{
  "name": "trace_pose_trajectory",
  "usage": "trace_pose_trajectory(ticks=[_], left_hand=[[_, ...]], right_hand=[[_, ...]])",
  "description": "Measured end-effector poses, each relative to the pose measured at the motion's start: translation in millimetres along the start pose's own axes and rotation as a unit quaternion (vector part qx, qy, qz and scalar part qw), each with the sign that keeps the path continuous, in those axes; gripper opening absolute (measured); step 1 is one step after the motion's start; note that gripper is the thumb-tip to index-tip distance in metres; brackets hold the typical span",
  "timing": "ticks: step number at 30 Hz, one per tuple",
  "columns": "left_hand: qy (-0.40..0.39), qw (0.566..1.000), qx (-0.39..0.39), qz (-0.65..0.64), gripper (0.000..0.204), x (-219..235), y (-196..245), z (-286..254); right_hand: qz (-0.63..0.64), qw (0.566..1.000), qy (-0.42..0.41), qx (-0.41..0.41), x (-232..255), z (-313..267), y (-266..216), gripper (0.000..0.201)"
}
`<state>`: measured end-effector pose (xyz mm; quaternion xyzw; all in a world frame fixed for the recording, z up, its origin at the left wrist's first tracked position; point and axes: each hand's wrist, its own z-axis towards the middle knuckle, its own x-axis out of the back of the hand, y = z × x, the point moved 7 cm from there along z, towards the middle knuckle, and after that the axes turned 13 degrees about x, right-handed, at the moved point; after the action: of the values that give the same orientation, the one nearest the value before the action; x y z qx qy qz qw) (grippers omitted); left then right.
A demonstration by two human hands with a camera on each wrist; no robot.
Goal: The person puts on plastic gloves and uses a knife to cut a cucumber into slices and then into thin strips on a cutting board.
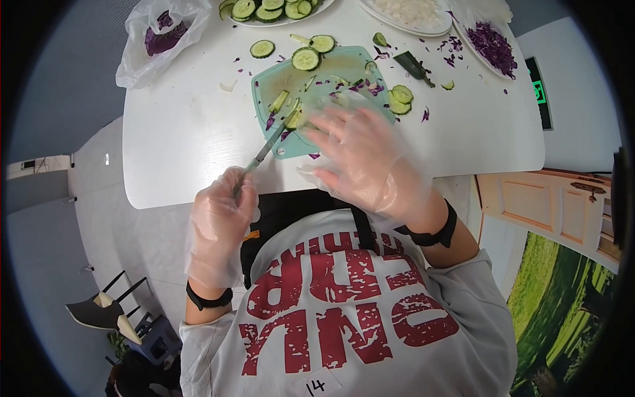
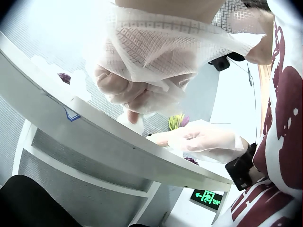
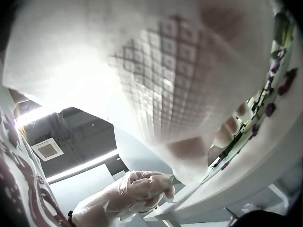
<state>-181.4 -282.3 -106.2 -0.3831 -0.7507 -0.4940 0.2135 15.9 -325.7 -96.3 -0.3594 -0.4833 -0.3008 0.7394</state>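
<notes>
My gloved left hand grips a knife by its handle at the table's front edge. Its blade points up over the teal cutting board, the tip by a cucumber slice. My gloved right hand, blurred, is spread over the board's right side with fingers extended, hiding what lies beneath. Cucumber strips, purple cabbage shreds and a round cucumber slice are on the board. In the left wrist view, the glove of the left hand fills the top; the right hand shows beyond it.
On the white table, a plate of cucumber slices, a plate of pale pieces and a plate of shredded purple cabbage stand at the back. A plastic bag holds cabbage at left. A cucumber end lies right of the board.
</notes>
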Motion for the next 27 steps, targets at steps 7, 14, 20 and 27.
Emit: trace_pose_trajectory(ticks=[7,14,20,27], left_hand=[[0.010,1.000,-0.021,0.004,0.014,2.2,-0.5,0.6],[0.021,0.998,-0.063,0.012,0.011,-0.1,2.6,3.0],[0.035,0.996,-0.064,0.057,0.011,-3.4,7.6,10.8],[0.151,0.971,-0.154,0.106,0.013,-4.8,13.2,14.9]], right_hand=[[-0.016,0.999,-0.021,-0.020,-8.0,5.1,1.0,0.050],[-0.009,0.999,-0.029,-0.026,-10.2,5.1,2.7,0.047],[-0.001,0.999,-0.023,-0.033,-11.6,4.4,4.2,0.045],[0.000,0.999,-0.026,-0.043,-12.0,4.8,6.1,0.043]])
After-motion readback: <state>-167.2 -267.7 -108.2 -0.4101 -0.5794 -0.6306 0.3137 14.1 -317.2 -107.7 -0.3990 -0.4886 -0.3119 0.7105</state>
